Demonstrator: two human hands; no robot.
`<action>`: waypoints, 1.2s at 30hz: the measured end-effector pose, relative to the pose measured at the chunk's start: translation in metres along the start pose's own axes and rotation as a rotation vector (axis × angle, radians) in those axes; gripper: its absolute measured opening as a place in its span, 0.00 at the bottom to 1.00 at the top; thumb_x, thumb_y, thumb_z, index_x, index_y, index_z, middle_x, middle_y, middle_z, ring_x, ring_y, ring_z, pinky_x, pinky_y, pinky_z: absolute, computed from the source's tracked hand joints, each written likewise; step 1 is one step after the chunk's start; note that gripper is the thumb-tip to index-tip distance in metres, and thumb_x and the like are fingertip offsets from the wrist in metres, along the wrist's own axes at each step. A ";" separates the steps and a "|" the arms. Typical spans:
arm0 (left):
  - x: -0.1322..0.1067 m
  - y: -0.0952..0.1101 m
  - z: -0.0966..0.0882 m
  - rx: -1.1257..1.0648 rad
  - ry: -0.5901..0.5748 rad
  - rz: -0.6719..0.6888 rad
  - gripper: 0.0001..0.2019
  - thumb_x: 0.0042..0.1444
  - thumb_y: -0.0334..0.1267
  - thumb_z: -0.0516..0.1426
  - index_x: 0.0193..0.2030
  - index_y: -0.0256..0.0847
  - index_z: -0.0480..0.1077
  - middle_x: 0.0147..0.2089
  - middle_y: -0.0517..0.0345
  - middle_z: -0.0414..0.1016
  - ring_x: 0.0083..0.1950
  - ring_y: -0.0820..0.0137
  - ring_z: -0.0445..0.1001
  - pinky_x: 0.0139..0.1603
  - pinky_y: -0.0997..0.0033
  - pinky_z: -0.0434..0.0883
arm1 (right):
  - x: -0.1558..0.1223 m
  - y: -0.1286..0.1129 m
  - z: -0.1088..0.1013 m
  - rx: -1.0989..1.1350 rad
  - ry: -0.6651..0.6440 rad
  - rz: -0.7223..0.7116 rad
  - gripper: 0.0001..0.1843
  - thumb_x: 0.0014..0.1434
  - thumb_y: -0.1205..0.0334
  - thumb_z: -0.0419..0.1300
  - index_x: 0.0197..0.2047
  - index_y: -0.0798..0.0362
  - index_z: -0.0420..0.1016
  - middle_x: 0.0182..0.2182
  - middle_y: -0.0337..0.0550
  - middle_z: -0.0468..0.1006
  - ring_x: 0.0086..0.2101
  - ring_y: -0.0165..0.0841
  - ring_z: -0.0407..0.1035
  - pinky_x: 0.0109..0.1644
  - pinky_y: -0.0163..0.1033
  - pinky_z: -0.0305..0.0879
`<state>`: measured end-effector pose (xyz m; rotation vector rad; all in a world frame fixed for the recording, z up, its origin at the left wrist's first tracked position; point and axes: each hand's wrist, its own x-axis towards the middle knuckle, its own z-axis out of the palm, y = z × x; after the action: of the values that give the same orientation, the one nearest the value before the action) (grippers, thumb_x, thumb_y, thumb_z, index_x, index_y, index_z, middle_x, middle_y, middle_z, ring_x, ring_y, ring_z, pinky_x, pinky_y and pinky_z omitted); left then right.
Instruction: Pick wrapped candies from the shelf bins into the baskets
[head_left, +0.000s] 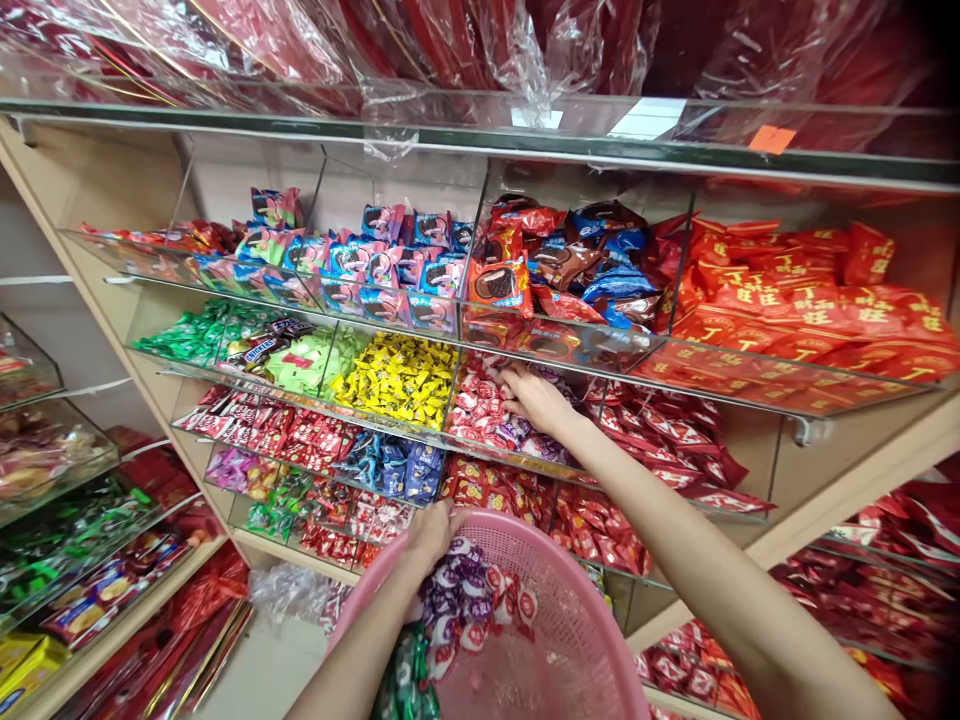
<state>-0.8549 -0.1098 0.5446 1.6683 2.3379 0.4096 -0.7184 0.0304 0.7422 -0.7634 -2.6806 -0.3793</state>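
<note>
My left hand [430, 535] is closed over the far rim of a pink plastic basket [577, 600]. Inside the basket lie purple-and-white wrapped candies [457, 580], red-and-white wrapped candies [517, 603] and a heap of green wrapped ones [409, 675] partly behind my left forearm. My right hand [534, 400] reaches into a clear shelf bin of pink-and-white wrapped candies [478, 400], with purple ones at its right. Its fingers are bent down and closed among the candies; the fingertips are partly hidden.
Yellow wrapped candies [397, 380] fill the bin to the left. Above, a glass-fronted shelf holds packaged cookies [499, 285] and red-orange packets [795, 290]. A glass ledge [465, 135] crosses overhead. Red packets [667, 440] lie right of my hand.
</note>
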 end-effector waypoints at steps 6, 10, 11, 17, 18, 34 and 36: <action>-0.001 0.002 -0.003 0.003 -0.017 0.002 0.26 0.55 0.58 0.40 0.40 0.42 0.69 0.39 0.49 0.76 0.42 0.59 0.74 0.38 0.67 0.65 | -0.004 0.003 0.000 0.201 0.060 -0.045 0.12 0.58 0.60 0.52 0.46 0.54 0.63 0.41 0.45 0.67 0.41 0.33 0.63 0.45 0.37 0.59; 0.000 0.002 -0.002 0.011 -0.019 -0.002 0.26 0.55 0.59 0.39 0.41 0.43 0.69 0.40 0.48 0.76 0.43 0.59 0.74 0.39 0.67 0.65 | -0.023 -0.020 -0.013 0.308 0.164 -0.097 0.13 0.60 0.60 0.49 0.48 0.54 0.62 0.44 0.46 0.66 0.45 0.34 0.61 0.48 0.40 0.57; 0.000 0.002 -0.002 0.017 -0.020 -0.003 0.27 0.55 0.59 0.39 0.41 0.43 0.69 0.40 0.48 0.76 0.43 0.59 0.74 0.39 0.67 0.65 | -0.032 -0.029 -0.017 0.345 0.173 -0.120 0.14 0.60 0.59 0.49 0.48 0.53 0.62 0.45 0.47 0.65 0.46 0.35 0.60 0.49 0.41 0.57; 0.003 0.000 0.002 0.045 -0.033 0.003 0.25 0.56 0.57 0.40 0.43 0.43 0.68 0.40 0.48 0.76 0.42 0.60 0.74 0.38 0.67 0.65 | -0.101 -0.081 -0.002 0.513 -0.093 -0.225 0.12 0.60 0.59 0.49 0.47 0.50 0.62 0.42 0.43 0.67 0.44 0.32 0.61 0.47 0.38 0.58; 0.003 0.001 0.002 0.045 -0.031 0.007 0.25 0.56 0.57 0.40 0.43 0.43 0.68 0.40 0.48 0.76 0.42 0.59 0.74 0.37 0.67 0.65 | -0.112 -0.084 0.008 0.513 -0.164 -0.218 0.11 0.59 0.60 0.50 0.46 0.49 0.63 0.41 0.42 0.67 0.43 0.32 0.62 0.46 0.37 0.58; -0.001 0.004 -0.004 0.019 -0.040 -0.009 0.25 0.56 0.57 0.39 0.41 0.43 0.68 0.40 0.49 0.76 0.43 0.61 0.73 0.40 0.68 0.64 | -0.169 -0.075 0.096 0.111 -0.319 -0.243 0.12 0.58 0.70 0.48 0.45 0.50 0.64 0.40 0.41 0.71 0.41 0.34 0.64 0.45 0.39 0.60; -0.002 0.003 -0.004 0.008 -0.034 -0.012 0.25 0.56 0.57 0.39 0.41 0.43 0.68 0.39 0.49 0.76 0.43 0.61 0.73 0.40 0.68 0.64 | -0.169 -0.075 0.101 0.088 -0.312 -0.285 0.13 0.58 0.71 0.48 0.46 0.50 0.64 0.40 0.41 0.71 0.41 0.33 0.64 0.44 0.39 0.61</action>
<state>-0.8527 -0.1106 0.5493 1.6506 2.3275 0.3673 -0.6482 -0.0747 0.5737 -0.4449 -3.0874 -0.2206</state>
